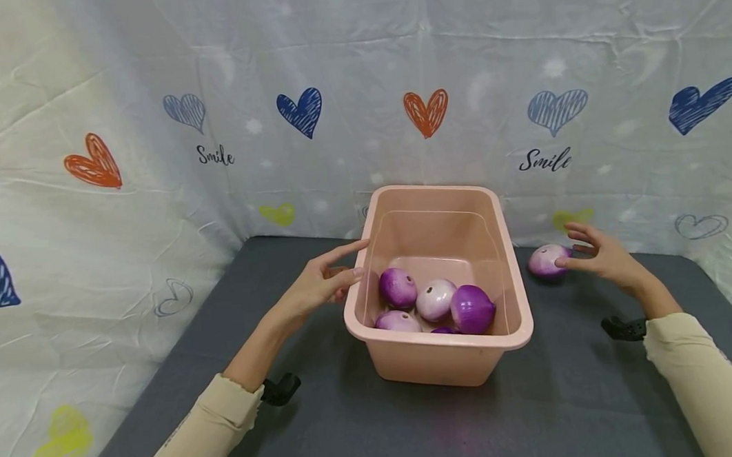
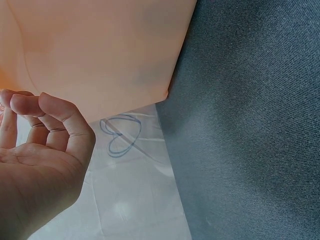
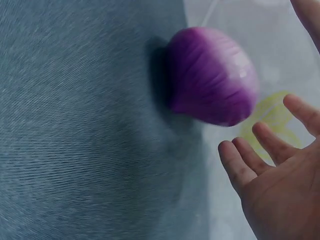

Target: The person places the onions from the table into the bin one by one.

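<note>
A pink plastic tub [image 1: 438, 363] stands on the dark table, with several purple-and-white onions [image 1: 472, 310] lying in its bottom. At the tub's left rim is my left hand [image 1: 312, 286], its index fingertip and thumb tip right at the edge. The left wrist view shows that hand's other fingers loosely bent beside the tub's outer wall [image 2: 105, 45]. To the right of the tub, a single onion [image 1: 546, 261] lies on the table. My right hand [image 1: 606, 261] reaches toward it with spread fingers; in the right wrist view a gap shows between the fingers [image 3: 232, 162] and that onion [image 3: 212, 75].
A dark grey cloth [image 1: 327, 431] covers the table. Behind and to the left hangs a pale curtain [image 1: 357, 63] printed with hearts and the word Smile, close to the table's back edge. Each wrist wears a black strap [image 1: 281, 389].
</note>
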The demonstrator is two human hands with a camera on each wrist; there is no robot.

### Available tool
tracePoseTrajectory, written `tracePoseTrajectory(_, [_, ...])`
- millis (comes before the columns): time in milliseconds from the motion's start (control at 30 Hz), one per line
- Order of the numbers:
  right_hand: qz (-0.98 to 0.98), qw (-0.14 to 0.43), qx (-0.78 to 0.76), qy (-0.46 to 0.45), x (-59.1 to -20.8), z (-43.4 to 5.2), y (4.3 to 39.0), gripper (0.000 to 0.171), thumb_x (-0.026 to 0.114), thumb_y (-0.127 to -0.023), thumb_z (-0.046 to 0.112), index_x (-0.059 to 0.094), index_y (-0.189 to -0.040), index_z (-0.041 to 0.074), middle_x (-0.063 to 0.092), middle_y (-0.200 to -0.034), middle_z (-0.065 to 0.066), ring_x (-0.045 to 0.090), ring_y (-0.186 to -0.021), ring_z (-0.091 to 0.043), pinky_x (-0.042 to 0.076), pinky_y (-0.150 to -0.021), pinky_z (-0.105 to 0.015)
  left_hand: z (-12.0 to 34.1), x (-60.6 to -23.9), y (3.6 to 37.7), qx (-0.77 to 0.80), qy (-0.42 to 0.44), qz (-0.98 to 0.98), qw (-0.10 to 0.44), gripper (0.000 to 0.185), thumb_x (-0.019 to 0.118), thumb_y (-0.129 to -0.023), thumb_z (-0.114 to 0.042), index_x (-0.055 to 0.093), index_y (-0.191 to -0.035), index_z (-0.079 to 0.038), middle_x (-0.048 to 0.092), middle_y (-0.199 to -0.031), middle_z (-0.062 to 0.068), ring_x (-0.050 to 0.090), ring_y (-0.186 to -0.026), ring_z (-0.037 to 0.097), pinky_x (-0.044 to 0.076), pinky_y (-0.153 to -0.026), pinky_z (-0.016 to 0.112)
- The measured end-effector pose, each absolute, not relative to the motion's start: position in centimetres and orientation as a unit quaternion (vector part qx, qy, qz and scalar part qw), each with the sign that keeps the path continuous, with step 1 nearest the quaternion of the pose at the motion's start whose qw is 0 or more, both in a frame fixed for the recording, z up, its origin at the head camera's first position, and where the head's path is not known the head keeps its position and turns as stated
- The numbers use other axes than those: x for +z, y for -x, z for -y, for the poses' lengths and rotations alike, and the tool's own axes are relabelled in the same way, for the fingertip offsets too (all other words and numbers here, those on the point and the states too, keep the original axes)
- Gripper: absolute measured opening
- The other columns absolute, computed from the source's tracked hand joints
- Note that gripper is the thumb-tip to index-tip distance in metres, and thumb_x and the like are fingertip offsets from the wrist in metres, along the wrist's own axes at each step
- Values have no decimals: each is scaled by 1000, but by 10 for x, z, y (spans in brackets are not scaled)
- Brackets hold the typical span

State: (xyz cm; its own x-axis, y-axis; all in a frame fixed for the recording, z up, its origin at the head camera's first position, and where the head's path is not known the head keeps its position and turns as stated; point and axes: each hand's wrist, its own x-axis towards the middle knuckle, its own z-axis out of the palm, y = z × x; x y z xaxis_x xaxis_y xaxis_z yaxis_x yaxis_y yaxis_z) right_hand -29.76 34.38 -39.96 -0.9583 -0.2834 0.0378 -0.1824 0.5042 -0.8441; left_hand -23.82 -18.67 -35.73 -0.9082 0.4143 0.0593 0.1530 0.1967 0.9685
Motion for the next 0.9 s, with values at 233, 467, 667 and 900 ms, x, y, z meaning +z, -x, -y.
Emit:
tracePoseTrajectory(233, [-867, 55, -477, 133, -419, -342, 304, 88, 74, -96, 16, 16, -159, -5, 19, -157, -35, 26, -140, -56, 30, -104, -68, 186, -357, 238, 606, -182, -767, 107, 53, 69, -100, -30, 53, -150, -33, 45, -65, 13, 43, -60, 19, 38, -61, 32])
tracePoseTrajectory(467, [-880, 20, -453, 141, -428, -336, 308, 72, 76, -94, 16, 39, -150, -9, 41, -145, -33, 50, -123, -48, 48, -82, -21, 186, -357, 238, 606, -185, -766, 107, 53, 68, -101, -29, 52, -151, -33, 44, -64, 12, 41, -61, 24, 37, -60, 31])
tracePoseTrajectory(667, [-886, 17, -445, 130, -429, -336, 307, 73, 77, -94, 19, 40, -150, -8, 41, -145, -33, 50, -124, -49, 48, -85, -25, 186, -357, 237, 606, -187, -766, 106, 52, 68, -101, -29, 52, -151, -33, 43, -64, 14, 41, -60, 22, 37, -60, 31])
tracePoseTrajectory(900, [-887, 13, -448, 112, -421, -342, 298, 71, 76, -95, 23, 41, -150, -6, 38, -149, -31, 45, -129, -50, 47, -95, -41, 186, -357, 237, 606, -184, -767, 102, 52, 68, -101, -29, 53, -150, -35, 43, -67, 19, 40, -61, 24, 36, -59, 32])
